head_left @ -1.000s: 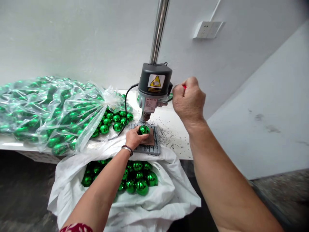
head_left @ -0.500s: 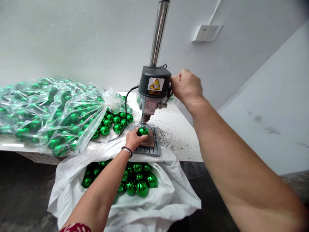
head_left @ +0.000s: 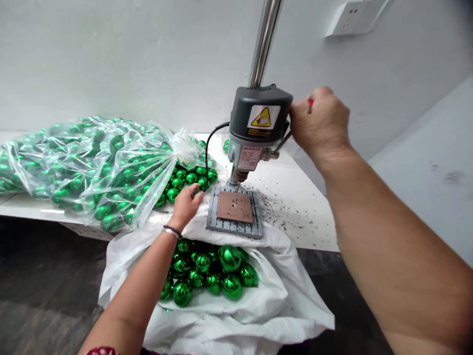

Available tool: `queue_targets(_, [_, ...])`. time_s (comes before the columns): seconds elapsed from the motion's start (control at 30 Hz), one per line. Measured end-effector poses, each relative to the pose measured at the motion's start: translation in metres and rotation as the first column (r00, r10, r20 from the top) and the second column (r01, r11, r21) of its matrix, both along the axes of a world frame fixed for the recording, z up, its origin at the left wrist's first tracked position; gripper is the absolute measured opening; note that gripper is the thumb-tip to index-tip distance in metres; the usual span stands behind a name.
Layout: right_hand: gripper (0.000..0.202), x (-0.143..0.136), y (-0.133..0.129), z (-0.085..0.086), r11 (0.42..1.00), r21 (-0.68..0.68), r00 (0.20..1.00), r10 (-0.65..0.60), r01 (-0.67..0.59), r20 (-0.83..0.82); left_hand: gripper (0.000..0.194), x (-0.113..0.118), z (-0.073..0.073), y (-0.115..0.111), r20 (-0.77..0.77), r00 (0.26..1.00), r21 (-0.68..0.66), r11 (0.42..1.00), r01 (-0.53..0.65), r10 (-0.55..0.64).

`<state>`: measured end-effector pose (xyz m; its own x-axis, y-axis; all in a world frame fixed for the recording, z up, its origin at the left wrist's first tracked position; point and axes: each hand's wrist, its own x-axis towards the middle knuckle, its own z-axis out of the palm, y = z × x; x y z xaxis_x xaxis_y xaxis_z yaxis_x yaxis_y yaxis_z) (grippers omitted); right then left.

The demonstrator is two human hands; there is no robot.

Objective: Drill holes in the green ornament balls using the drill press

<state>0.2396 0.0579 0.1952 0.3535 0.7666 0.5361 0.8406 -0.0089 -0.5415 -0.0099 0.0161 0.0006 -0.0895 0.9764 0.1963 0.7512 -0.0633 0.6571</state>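
Note:
My right hand is wrapped around the feed lever of a small bench drill, with a bit of red showing between the fingers. Below the drill bit, a brown square board with a small hole lies on the slotted grey base, no ball on it. My left hand is open and empty, left of the base, its fingertips by the loose shiny green balls on the table. More green balls lie in the white sack in front, one larger-looking ball near its top.
A clear plastic bag full of green balls, tied at its neck, takes up the table's left side. A black cable loops down from the drill. Dark shavings litter the white table. A wall socket is above.
My left hand has let go of the green ball and moved left off the drill base to the loose balls. The ball is gone from the board. My right hand stays on the lever.

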Motion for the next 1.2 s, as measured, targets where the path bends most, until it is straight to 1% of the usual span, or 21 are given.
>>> queue_targets(0.03, [0.015,0.0,0.0,0.0,1.0,0.001,1.0,-0.003,0.003,0.002,0.041,-0.006,0.0,0.01,-0.061,0.992,-0.019,0.993,-0.114,0.112])
queue_targets(0.07, [0.014,0.0,0.001,-0.001,1.0,0.0,1.0,-0.007,0.007,0.004,0.043,-0.01,0.0,0.021,-0.122,0.979,-0.069,0.983,-0.17,0.161])
queue_targets(0.13, [0.012,0.0,0.002,-0.002,1.0,0.003,1.0,-0.015,0.015,0.002,0.048,-0.015,-0.001,0.04,-0.202,0.968,-0.209,0.959,-0.189,0.147])
queue_targets(0.2, [0.011,0.0,0.003,-0.003,1.0,0.027,1.0,-0.013,0.013,-0.013,0.053,-0.015,-0.004,0.054,-0.224,0.97,-0.323,0.932,-0.163,0.092])
queue_targets(0.27, [0.01,0.0,0.004,-0.004,0.998,0.057,1.0,-0.005,0.007,-0.03,0.056,-0.012,-0.009,0.061,-0.206,0.975,-0.357,0.922,-0.152,0.081])
queue_targets(0.33, [0.009,0.001,0.005,-0.005,0.997,0.072,0.999,0.002,0.001,-0.039,0.058,-0.009,-0.012,0.062,-0.118,0.986,-0.334,0.93,-0.154,0.12])
queue_targets(0.37, [0.009,0.001,0.005,-0.006,0.997,0.072,0.999,0.004,-0.001,-0.042,0.059,-0.009,-0.014,0.06,-0.028,0.987,-0.324,0.933,-0.156,0.155])
queue_targets(0.43, [0.009,0.001,0.005,-0.006,0.998,0.069,0.999,0.006,-0.003,-0.049,0.063,-0.01,-0.016,0.053,0.25,0.94,-0.321,0.936,-0.143,0.23])
queue_targets(0.47, [0.009,0.001,0.004,-0.006,0.998,0.07,0.999,0.008,-0.004,-0.053,0.063,-0.012,-0.015,0.048,0.42,0.872,-0.326,0.938,-0.116,0.253])
queue_targets(0.5, [0.011,0.001,0.004,-0.006,0.997,0.074,0.998,0.011,-0.007,-0.058,0.059,-0.014,-0.015,0.042,0.589,0.765,-0.328,0.942,-0.069,0.261])
queue_targets(0.53, [0.013,0.001,0.004,-0.006,0.997,0.076,0.998,0.014,-0.009,-0.062,0.052,-0.016,-0.013,0.036,0.733,0.632,-0.324,0.946,-0.004,0.254])
queue_targets(0.6, [0.018,0.0,0.004,-0.006,0.996,0.083,0.997,0.019,-0.013,-0.072,0.034,-0.017,-0.01,0.024,0.9,0.371,-0.301,0.941,0.154,0.227])
queue_targets(0.63, [0.02,0.0,0.004,-0.006,0.996,0.086,0.997,0.021,-0.015,-0.075,0.027,-0.016,-0.009,0.019,0.934,0.282,-0.288,0.93,0.228,0.22])
queue_targets(0.67, [0.021,0.0,0.004,-0.006,0.996,0.087,0.997,0.025,-0.018,-0.077,0.025,-0.013,-0.007,0.015,0.949,0.231,-0.278,0.916,0.288,0.215])
queue_targets(0.7, [0.021,0.0,0.004,-0.006,0.996,0.089,0.997,0.029,-0.022,-0.078,0.026,-0.01,-0.006,0.012,0.956,0.21,-0.267,0.904,0.333,0.205])
queue_targets(0.77, [0.021,0.0,0.004,-0.006,0.995,0.095,0.996,0.041,-0.034,-0.079,0.034,0.001,-0.006,0.01,0.958,0.232,-0.248,0.891,0.381,0.167])
queue_targets(0.8, [0.02,0.0,0.003,-0.006,0.994,0.098,0.996,0.046,-0.039,-0.08,0.039,0.007,-0.007,0.011,0.952,0.271,-0.241,0.889,0.389,0.14])
queue_targets(0.93, [0.019,0.001,0.003,-0.006,0.993,0.111,0.994,0.059,-0.049,-0.09,0.055,0.034,-0.01,0.018,0.841,0.541,-0.193,0.923,0.332,-0.019])
queue_targets(1.0, [0.018,0.002,0.003,-0.006,0.991,0.12,0.992,0.077,-0.064,-0.101,0.053,0.045,-0.011,0.021,0.754,0.648,-0.141,0.939,0.313,-0.102])
queue_targets(1.07, [0.018,0.003,0.003,-0.006,0.99,0.119,0.99,0.09,-0.077,-0.105,0.049,0.053,-0.012,0.024,0.681,0.713,-0.105,0.942,0.319,-0.165])
queue_targets(1.2, [0.012,0.005,0.004,-0.007,0.99,0.108,0.991,0.104,-0.095,-0.084,0.047,0.062,-0.015,0.027,0.545,0.808,-0.095,0.942,0.323,-0.222])
